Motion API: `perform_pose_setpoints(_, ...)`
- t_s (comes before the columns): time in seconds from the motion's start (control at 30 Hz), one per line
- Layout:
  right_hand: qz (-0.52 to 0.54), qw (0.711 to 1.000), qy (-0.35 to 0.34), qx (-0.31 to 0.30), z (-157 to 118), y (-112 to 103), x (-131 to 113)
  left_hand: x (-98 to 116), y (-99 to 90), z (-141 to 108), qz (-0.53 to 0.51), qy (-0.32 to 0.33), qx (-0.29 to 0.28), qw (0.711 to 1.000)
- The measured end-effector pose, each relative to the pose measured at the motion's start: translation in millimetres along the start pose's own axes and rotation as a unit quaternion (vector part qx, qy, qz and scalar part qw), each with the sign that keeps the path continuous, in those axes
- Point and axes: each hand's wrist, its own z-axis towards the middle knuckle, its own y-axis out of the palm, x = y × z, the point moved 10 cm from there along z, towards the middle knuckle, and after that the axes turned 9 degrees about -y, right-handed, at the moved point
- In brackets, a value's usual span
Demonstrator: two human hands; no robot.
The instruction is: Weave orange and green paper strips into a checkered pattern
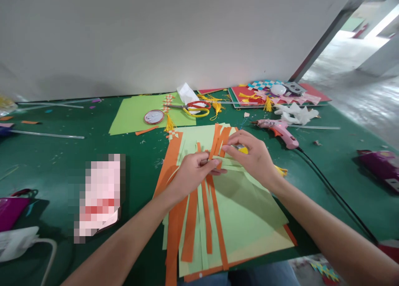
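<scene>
Over a stack of pale green paper sheets (249, 215), my left hand (193, 169) is closed, with thumb and fingers pinching orange paper strips (215, 140). The strips rise between my two hands. My right hand (252, 151) is closed as well, its thumb and forefinger pressed together at the strips' right edge. A yellow object (243, 150) shows partly beneath the right hand; its kind is hidden. Below the hands, loose orange strips (190, 232) lie lengthwise on the green sheets. A small woven orange-and-white piece (172, 134) rests at the stack's upper left corner.
Scissors (199, 109), a round tin (153, 117) and yellow tassels (170, 123) lie at the back. To the right is a pink glue gun (279, 130), its black cord (330, 186) running toward the front. A blurred-out pink phone-like object (99, 194) is at left.
</scene>
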Motion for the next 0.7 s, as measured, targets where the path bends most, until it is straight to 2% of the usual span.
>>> perform_pose_setpoints(0.17,0.073,0.995,0.058,-0.015,-0.5,4.7,8.4,0.0,1.1,0.4,0.003,-0.003,-0.003,1.0)
perform_pose_setpoints(0.27,0.137,0.983,0.11,-0.049,-3.6,12.9,15.9,-1.1,0.9,1.2,-0.016,-0.007,-0.007,1.0)
perform_pose_setpoints(0.37,0.191,0.97,0.144,-0.051,-6.6,16.2,21.7,-3.2,0.4,1.9,-0.053,-0.016,-0.016,0.998)
perform_pose_setpoints(0.5,0.225,0.964,0.136,-0.038,-5.6,14.9,21.2,-6.2,-2.9,2.9,-0.112,-0.036,-0.013,0.993)
perform_pose_setpoints(0.7,0.203,0.971,0.116,-0.049,-4.4,12.3,19.5,-6.9,-10.3,3.7,-0.151,-0.043,0.018,0.987)
